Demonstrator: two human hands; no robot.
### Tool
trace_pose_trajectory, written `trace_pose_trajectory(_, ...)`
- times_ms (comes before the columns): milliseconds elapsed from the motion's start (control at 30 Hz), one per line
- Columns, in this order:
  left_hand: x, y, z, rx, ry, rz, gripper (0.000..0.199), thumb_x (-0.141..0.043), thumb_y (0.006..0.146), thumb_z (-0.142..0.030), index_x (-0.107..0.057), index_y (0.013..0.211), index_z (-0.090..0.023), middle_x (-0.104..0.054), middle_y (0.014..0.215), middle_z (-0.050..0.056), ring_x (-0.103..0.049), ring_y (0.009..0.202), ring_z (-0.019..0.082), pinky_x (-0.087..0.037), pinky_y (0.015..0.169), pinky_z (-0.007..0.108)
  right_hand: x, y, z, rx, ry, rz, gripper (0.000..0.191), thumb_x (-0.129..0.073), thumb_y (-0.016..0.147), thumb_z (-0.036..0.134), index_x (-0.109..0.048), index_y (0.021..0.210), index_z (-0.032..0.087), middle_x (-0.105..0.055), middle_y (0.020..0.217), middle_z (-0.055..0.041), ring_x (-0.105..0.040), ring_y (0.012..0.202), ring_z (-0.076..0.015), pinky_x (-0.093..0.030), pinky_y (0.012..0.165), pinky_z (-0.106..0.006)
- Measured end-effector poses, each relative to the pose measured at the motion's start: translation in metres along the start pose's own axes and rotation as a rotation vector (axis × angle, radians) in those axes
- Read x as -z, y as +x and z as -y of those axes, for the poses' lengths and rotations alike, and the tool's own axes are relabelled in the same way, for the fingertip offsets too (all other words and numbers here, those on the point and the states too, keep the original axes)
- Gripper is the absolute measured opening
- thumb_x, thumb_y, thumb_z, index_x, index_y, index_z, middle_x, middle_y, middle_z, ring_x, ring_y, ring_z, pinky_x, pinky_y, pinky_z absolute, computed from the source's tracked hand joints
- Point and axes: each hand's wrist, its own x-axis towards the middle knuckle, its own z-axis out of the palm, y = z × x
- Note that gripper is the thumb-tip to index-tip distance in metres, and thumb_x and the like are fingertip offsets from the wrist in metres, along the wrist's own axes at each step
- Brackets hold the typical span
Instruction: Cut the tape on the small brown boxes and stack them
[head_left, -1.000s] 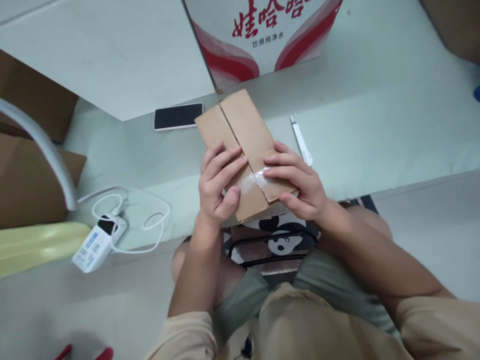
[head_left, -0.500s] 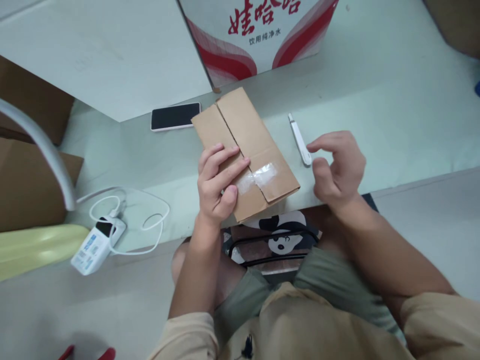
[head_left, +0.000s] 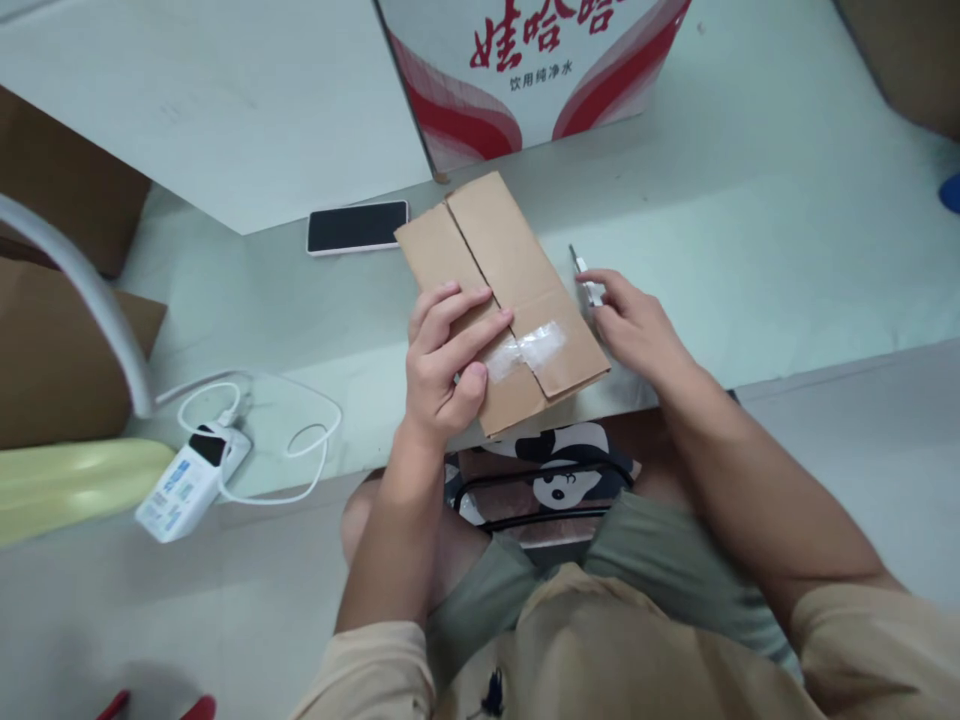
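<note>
A small brown cardboard box (head_left: 525,250) lies at a slant near the table's front edge, with a central seam and clear tape (head_left: 540,345) across its near end. My left hand (head_left: 450,365) holds the box by its left side, fingers over the top and reaching toward the seam. To the right of the box, my right hand (head_left: 637,325) pinches a slim white utility knife (head_left: 591,288). Its thin grey tip points away from me; most of the handle's near end is hidden by the fingers.
Behind the box stand a red-and-white carton (head_left: 540,100) and a large white panel (head_left: 225,110). A phone (head_left: 356,228) lies left of the box. Farther left are a white power bank (head_left: 187,485) with a looped cable (head_left: 326,440) and brown cartons (head_left: 60,350).
My right hand has moved in to the left and closed on the knife, which lay on the table before. My left hand stays on the box.
</note>
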Motion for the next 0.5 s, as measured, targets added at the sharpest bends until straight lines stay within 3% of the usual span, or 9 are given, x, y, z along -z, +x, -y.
trace_pose_trajectory(67, -0.001, 0.000, 0.000, -0.019, -0.003, -0.008, 0.052, -0.034, 0.100, -0.055, -0.071, 0.128, -0.031, -0.067, 0.136, 0.007, -0.054, 0.134, 0.029, -0.038, 0.120, 0.052, -0.003, -0.006, 0.007, 0.108, 0.290, -0.018, 0.041, -0.041, 0.095, 0.047, -0.068, 0.117, 0.025, -0.070, 0.088, -0.0046, -0.062, 0.073, -0.0202, -0.052, 0.069, -0.036)
trace_pose_trajectory(133, -0.002, 0.001, -0.002, -0.032, -0.004, -0.020, 0.051, -0.034, 0.101, -0.052, -0.071, 0.128, -0.030, -0.067, 0.136, 0.007, -0.054, 0.134, 0.029, -0.038, 0.119, 0.051, -0.006, -0.013, 0.014, 0.302, 0.500, -0.057, 0.054, -0.041, 0.094, 0.067, -0.061, 0.125, 0.027, -0.069, 0.095, -0.0049, -0.063, 0.077, -0.0200, -0.053, 0.068, -0.036)
trace_pose_trajectory(200, -0.005, 0.001, -0.004, -0.043, -0.009, -0.039, 0.049, -0.035, 0.101, -0.049, -0.071, 0.127, -0.029, -0.067, 0.135, 0.008, -0.054, 0.133, 0.028, -0.039, 0.119, 0.051, -0.007, -0.020, 0.022, 0.478, 0.577, -0.131, 0.071, -0.055, 0.084, 0.079, -0.053, 0.136, 0.031, -0.066, 0.093, -0.0035, -0.061, 0.074, -0.0192, -0.052, 0.064, -0.035)
trace_pose_trajectory(267, -0.007, 0.002, -0.006, -0.050, -0.012, -0.063, 0.047, -0.036, 0.101, -0.046, -0.071, 0.127, -0.027, -0.068, 0.134, 0.008, -0.054, 0.133, 0.028, -0.039, 0.118, 0.050, -0.003, -0.028, 0.032, 0.559, 0.567, -0.269, 0.073, -0.071, 0.076, 0.073, -0.054, 0.135, 0.033, -0.060, 0.082, -0.0002, -0.056, 0.066, -0.0170, -0.048, 0.058, -0.032)
trace_pose_trajectory(400, -0.010, 0.001, -0.009, -0.027, 0.026, -0.066, 0.051, -0.032, 0.102, -0.048, -0.072, 0.125, -0.026, -0.068, 0.133, 0.009, -0.054, 0.133, 0.028, -0.041, 0.117, 0.050, 0.017, -0.052, 0.057, 0.582, 0.443, -0.614, 0.020, -0.066, 0.091, 0.049, -0.069, 0.096, 0.030, -0.047, 0.063, 0.0017, -0.045, 0.052, -0.0139, -0.033, 0.048, -0.030)
trace_pose_trajectory(433, -0.010, 0.001, -0.009, -0.020, 0.034, -0.058, 0.053, -0.031, 0.102, -0.049, -0.072, 0.125, -0.027, -0.067, 0.134, 0.008, -0.054, 0.133, 0.028, -0.041, 0.117, 0.051, 0.023, -0.061, 0.062, 0.629, 0.407, -0.647, 0.018, -0.061, 0.095, 0.044, -0.068, 0.087, 0.029, -0.045, 0.059, 0.0015, -0.043, 0.050, -0.0140, -0.031, 0.047, -0.031)
trace_pose_trajectory(500, -0.011, 0.000, -0.009, -0.010, 0.033, -0.045, 0.056, -0.029, 0.101, -0.052, -0.072, 0.126, -0.027, -0.067, 0.135, 0.008, -0.054, 0.133, 0.029, -0.040, 0.118, 0.052, 0.034, -0.077, 0.069, 0.720, 0.284, -0.516, 0.026, -0.049, 0.099, 0.041, -0.066, 0.084, 0.030, -0.039, 0.053, 0.0020, -0.040, 0.045, -0.0149, -0.031, 0.046, -0.033)
